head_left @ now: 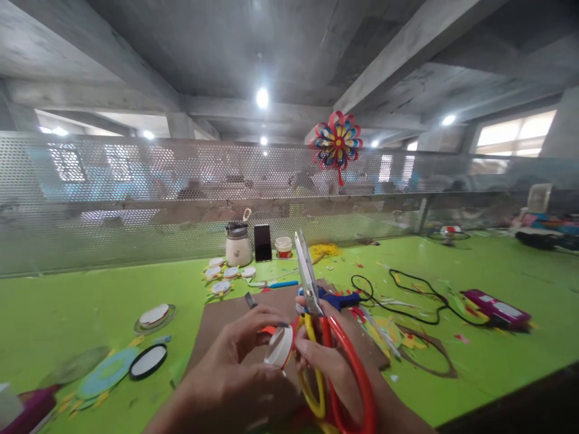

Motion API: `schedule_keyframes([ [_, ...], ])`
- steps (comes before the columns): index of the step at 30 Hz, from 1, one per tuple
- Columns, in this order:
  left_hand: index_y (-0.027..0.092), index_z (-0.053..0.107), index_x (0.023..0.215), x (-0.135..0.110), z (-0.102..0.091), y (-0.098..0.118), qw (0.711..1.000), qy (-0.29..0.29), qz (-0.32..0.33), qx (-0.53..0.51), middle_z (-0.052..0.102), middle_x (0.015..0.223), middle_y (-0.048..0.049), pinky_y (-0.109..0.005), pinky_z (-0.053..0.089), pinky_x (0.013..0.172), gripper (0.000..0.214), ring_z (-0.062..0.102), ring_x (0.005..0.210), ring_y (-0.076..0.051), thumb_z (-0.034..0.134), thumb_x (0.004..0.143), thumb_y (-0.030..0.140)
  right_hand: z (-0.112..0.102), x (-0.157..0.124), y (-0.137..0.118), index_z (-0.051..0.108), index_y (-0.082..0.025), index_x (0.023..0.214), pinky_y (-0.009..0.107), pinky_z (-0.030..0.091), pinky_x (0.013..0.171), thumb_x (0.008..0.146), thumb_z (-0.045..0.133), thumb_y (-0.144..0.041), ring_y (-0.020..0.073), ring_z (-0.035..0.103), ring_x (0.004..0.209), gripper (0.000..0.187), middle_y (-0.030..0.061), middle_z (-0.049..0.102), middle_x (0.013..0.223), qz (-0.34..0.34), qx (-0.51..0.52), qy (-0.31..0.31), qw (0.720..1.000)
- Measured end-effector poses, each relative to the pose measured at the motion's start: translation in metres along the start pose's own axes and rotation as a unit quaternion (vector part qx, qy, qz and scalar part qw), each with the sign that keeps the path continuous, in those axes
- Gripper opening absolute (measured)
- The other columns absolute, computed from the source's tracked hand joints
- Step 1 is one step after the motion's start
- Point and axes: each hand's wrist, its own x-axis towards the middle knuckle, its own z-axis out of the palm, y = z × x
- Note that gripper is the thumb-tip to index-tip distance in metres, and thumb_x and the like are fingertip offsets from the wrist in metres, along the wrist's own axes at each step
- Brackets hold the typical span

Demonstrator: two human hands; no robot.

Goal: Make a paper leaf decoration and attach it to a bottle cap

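My left hand point(239, 361) is closed around a small white tape roll point(279, 347) with a red edge, pinched between thumb and fingers above the brown cardboard sheet point(217, 319). My right hand point(330, 361) grips a pair of scissors point(312, 301) by its red and yellow handles. The silver blades point up and away and stand slightly apart. The two hands touch at the roll.
On the green table point(90, 301) lie a blue glue gun point(337, 298) with a black cord point(407, 301), a purple box point(495, 307), round discs point(149, 360), white rolls point(226, 274), a cream jar point(237, 244), a phone point(263, 242) and a cup point(283, 246). A perforated metal screen point(136, 187) with a paper pinwheel point(337, 141) backs the table.
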Motion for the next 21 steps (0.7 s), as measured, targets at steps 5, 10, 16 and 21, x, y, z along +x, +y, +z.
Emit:
schedule_keyframes([
  [5,0.024,0.067,0.101,-0.001,-0.001,0.004,0.999,-0.019,0.024,0.018,0.057,0.113,-0.0062,-0.044,0.042,0.094,0.038,0.054,0.108,-0.029,0.074,0.064,0.019,-0.005,-0.009,-0.014,0.055,-0.022,0.125,0.031,0.051,0.066,0.074,0.071,-0.039,0.019,0.061,0.073,0.057,0.0042,0.064,0.085,0.032,-0.012,-0.038,0.999],
  [10,0.024,0.065,0.107,0.0,-0.005,-0.005,0.998,-0.033,0.036,0.028,0.055,0.118,-0.0076,-0.044,0.041,0.095,0.041,0.052,0.111,-0.03,0.074,0.068,0.023,-0.002,-0.009,-0.02,0.059,-0.019,0.119,0.028,0.048,0.06,0.07,0.072,-0.03,0.0137,0.056,0.061,0.053,0.0012,0.059,0.078,0.048,0.039,-0.047,0.997],
  [16,0.024,0.062,0.116,0.007,-0.013,-0.006,0.994,-0.002,0.091,-0.052,0.059,0.12,-0.0104,-0.044,0.045,0.092,0.042,0.057,0.108,-0.028,0.07,0.075,0.022,-0.003,-0.009,-0.025,0.058,-0.017,0.12,0.026,0.046,0.054,0.073,0.071,-0.035,0.0128,0.054,0.057,0.052,0.0001,0.055,0.071,0.03,0.014,-0.067,0.997],
  [21,0.023,0.068,0.112,0.012,-0.023,-0.007,0.99,0.058,0.046,-0.121,0.069,0.108,-0.0093,-0.034,0.05,0.081,0.036,0.063,0.095,-0.024,0.07,0.076,0.023,-0.012,-0.013,-0.036,0.059,-0.019,0.116,0.026,0.045,0.056,0.08,0.062,-0.038,0.0119,0.049,0.054,0.041,-0.0014,0.053,0.067,0.0,-0.096,-0.06,0.994],
])
